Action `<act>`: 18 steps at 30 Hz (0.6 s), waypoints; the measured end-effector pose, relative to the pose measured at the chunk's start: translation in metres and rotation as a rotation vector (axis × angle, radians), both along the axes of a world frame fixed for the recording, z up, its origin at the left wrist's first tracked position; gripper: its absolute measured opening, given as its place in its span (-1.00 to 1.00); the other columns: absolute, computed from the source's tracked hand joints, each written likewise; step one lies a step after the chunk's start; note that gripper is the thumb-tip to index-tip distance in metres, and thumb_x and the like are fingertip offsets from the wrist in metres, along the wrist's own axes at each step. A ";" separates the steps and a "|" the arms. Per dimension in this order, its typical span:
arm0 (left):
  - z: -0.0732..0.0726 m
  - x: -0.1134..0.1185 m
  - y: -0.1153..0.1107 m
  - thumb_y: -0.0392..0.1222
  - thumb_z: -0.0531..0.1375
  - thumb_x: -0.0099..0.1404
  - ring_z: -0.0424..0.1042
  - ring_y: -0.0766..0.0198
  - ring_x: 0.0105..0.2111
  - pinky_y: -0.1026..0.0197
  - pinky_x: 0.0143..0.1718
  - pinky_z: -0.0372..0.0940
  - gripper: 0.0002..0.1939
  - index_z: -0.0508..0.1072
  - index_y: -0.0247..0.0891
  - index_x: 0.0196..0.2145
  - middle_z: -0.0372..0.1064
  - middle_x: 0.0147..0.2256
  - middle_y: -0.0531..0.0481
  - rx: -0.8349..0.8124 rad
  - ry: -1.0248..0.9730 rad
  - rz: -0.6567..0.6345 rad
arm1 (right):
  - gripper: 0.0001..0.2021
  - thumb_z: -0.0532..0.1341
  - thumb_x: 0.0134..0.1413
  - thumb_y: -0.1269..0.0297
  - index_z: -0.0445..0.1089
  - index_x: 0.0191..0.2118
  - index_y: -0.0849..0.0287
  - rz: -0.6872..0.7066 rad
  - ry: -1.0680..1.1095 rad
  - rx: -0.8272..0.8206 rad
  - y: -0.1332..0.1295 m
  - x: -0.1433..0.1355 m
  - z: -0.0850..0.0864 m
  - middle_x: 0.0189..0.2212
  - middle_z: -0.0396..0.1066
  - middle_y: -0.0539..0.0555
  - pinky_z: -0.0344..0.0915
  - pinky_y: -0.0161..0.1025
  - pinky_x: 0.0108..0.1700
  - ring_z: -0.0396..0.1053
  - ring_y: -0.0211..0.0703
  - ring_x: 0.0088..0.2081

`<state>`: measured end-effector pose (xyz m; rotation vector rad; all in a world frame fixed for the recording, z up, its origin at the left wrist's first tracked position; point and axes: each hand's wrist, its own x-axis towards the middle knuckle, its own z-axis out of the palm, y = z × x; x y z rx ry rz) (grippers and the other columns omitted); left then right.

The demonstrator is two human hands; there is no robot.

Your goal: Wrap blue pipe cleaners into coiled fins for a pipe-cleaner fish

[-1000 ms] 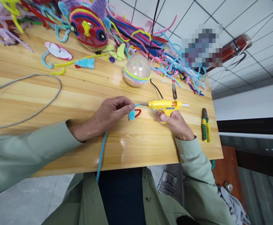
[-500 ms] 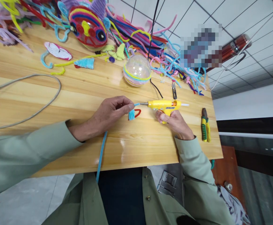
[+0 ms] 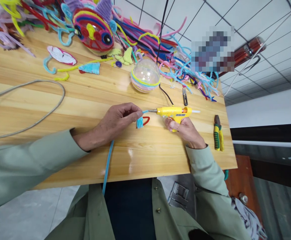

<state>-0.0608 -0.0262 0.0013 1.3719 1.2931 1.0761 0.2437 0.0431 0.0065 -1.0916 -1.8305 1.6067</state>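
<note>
My left hand [image 3: 117,121] is closed in a pinch on a light blue pipe cleaner [image 3: 108,163], whose tail hangs past the table's front edge. Its short tip meets the nozzle of a yellow glue gun [image 3: 176,112]. My right hand [image 3: 184,130] is wrapped round the gun's handle. Just below the nozzle, a small blue ribbed piece with a red loop [image 3: 140,122] is by my left fingertips; whether they touch it I cannot tell. Behind the gun stands a clear ball with coloured bands [image 3: 145,76].
Pliers [image 3: 218,133] lie at the right, small snips [image 3: 184,96] behind the gun. A decorated fish-like ball [image 3: 94,30] and many pipe cleaners line the back. A grey cable [image 3: 35,125] loops at the left; a blue triangular piece [image 3: 90,68] lies beyond it.
</note>
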 end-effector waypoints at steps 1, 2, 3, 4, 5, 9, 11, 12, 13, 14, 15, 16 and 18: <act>0.000 0.000 0.000 0.13 0.32 0.43 0.48 0.20 -0.32 0.19 -0.24 0.39 -0.67 0.65 -0.19 -0.28 0.60 -0.35 0.02 0.001 -0.001 -0.001 | -0.43 0.49 0.20 -0.31 0.43 -0.45 0.11 -0.003 -0.002 0.004 0.000 0.000 0.001 -0.49 0.31 -0.05 0.13 -0.17 -0.30 0.21 -0.21 -0.41; 0.000 0.000 0.000 0.13 0.32 0.42 0.48 0.20 -0.32 0.19 -0.24 0.39 -0.67 0.65 -0.19 -0.28 0.61 -0.35 0.02 0.002 -0.002 -0.002 | -0.43 0.49 0.20 -0.31 0.43 -0.44 0.11 -0.005 -0.005 0.007 -0.001 -0.001 0.002 -0.50 0.30 -0.05 0.13 -0.17 -0.30 0.20 -0.21 -0.41; 0.000 0.000 0.000 0.12 0.32 0.43 0.48 0.20 -0.33 0.19 -0.25 0.39 -0.68 0.65 -0.19 -0.28 0.61 -0.35 0.02 0.001 -0.005 -0.001 | -0.43 0.48 0.21 -0.31 0.44 -0.44 0.11 -0.005 -0.008 0.008 -0.001 -0.002 0.003 -0.50 0.30 -0.05 0.13 -0.17 -0.29 0.20 -0.20 -0.41; 0.000 0.000 0.000 0.11 0.32 0.43 0.48 0.20 -0.32 0.19 -0.25 0.39 -0.68 0.65 -0.19 -0.28 0.61 -0.34 0.01 0.001 -0.008 0.000 | -0.44 0.48 0.21 -0.31 0.44 -0.43 0.11 -0.003 -0.011 0.008 -0.001 -0.002 0.004 -0.49 0.31 -0.05 0.14 -0.17 -0.29 0.20 -0.21 -0.41; 0.000 0.000 0.000 0.11 0.32 0.43 0.48 0.21 -0.32 0.19 -0.25 0.39 -0.69 0.65 -0.19 -0.28 0.62 -0.34 0.02 0.000 -0.010 -0.001 | -0.44 0.48 0.22 -0.30 0.44 -0.42 0.11 -0.001 -0.013 0.007 -0.002 -0.003 0.004 -0.49 0.31 -0.05 0.14 -0.17 -0.29 0.20 -0.21 -0.41; -0.002 0.000 0.000 0.12 0.33 0.43 0.47 0.22 -0.32 0.20 -0.25 0.38 -0.68 0.66 -0.19 -0.27 0.62 -0.34 0.02 -0.001 -0.016 -0.008 | -0.47 0.49 0.23 -0.26 0.45 -0.42 0.12 -0.001 0.008 -0.001 -0.002 -0.002 0.003 -0.48 0.31 -0.05 0.14 -0.18 -0.30 0.20 -0.22 -0.41; -0.002 0.000 0.000 0.13 0.33 0.44 0.47 0.22 -0.33 0.21 -0.27 0.37 -0.67 0.67 -0.20 -0.26 0.61 -0.34 0.02 -0.006 -0.016 -0.007 | -0.47 0.50 0.23 -0.24 0.45 -0.43 0.12 0.000 0.017 -0.004 -0.002 -0.001 0.001 -0.49 0.31 -0.06 0.13 -0.18 -0.30 0.20 -0.22 -0.41; -0.002 -0.001 0.000 0.13 0.33 0.44 0.46 0.22 -0.34 0.21 -0.28 0.36 -0.66 0.66 -0.20 -0.25 0.61 -0.34 0.02 -0.008 -0.014 -0.008 | -0.47 0.49 0.24 -0.24 0.44 -0.43 0.12 0.003 0.016 -0.003 -0.001 -0.001 0.001 -0.49 0.31 -0.06 0.13 -0.18 -0.30 0.21 -0.22 -0.41; -0.002 -0.001 0.000 0.13 0.33 0.44 0.45 0.23 -0.34 0.21 -0.28 0.36 -0.66 0.66 -0.21 -0.25 0.61 -0.34 0.02 -0.007 -0.012 -0.009 | -0.46 0.49 0.24 -0.25 0.44 -0.43 0.12 0.003 0.013 -0.002 -0.001 0.000 0.000 -0.49 0.31 -0.05 0.13 -0.18 -0.29 0.21 -0.22 -0.41; -0.002 -0.001 0.000 0.13 0.33 0.44 0.45 0.23 -0.34 0.21 -0.29 0.35 -0.66 0.66 -0.21 -0.25 0.60 -0.34 0.02 -0.003 -0.011 -0.007 | -0.46 0.49 0.23 -0.25 0.44 -0.44 0.12 0.003 0.008 -0.001 -0.001 0.000 0.000 -0.48 0.32 -0.05 0.13 -0.18 -0.29 0.21 -0.22 -0.40; -0.002 -0.001 0.000 0.14 0.33 0.44 0.45 0.23 -0.34 0.21 -0.29 0.35 -0.66 0.66 -0.21 -0.26 0.60 -0.35 0.02 -0.001 -0.010 -0.007 | -0.45 0.49 0.23 -0.26 0.44 -0.44 0.12 0.000 0.002 0.000 -0.001 0.000 0.001 -0.48 0.32 -0.05 0.13 -0.18 -0.29 0.21 -0.21 -0.40; -0.002 -0.001 0.000 0.14 0.33 0.44 0.45 0.23 -0.35 0.21 -0.29 0.35 -0.66 0.66 -0.20 -0.26 0.60 -0.35 0.02 0.001 -0.010 -0.006 | -0.44 0.49 0.22 -0.27 0.44 -0.45 0.12 -0.004 -0.004 0.000 -0.001 -0.001 0.001 -0.49 0.32 -0.05 0.13 -0.18 -0.29 0.21 -0.21 -0.40; -0.002 -0.001 0.000 0.13 0.33 0.44 0.46 0.22 -0.34 0.21 -0.28 0.36 -0.67 0.67 -0.19 -0.26 0.61 -0.34 0.02 0.000 -0.011 -0.004 | -0.44 0.49 0.21 -0.29 0.44 -0.44 0.12 -0.010 -0.011 -0.004 -0.002 -0.002 0.003 -0.49 0.31 -0.05 0.13 -0.17 -0.30 0.21 -0.21 -0.41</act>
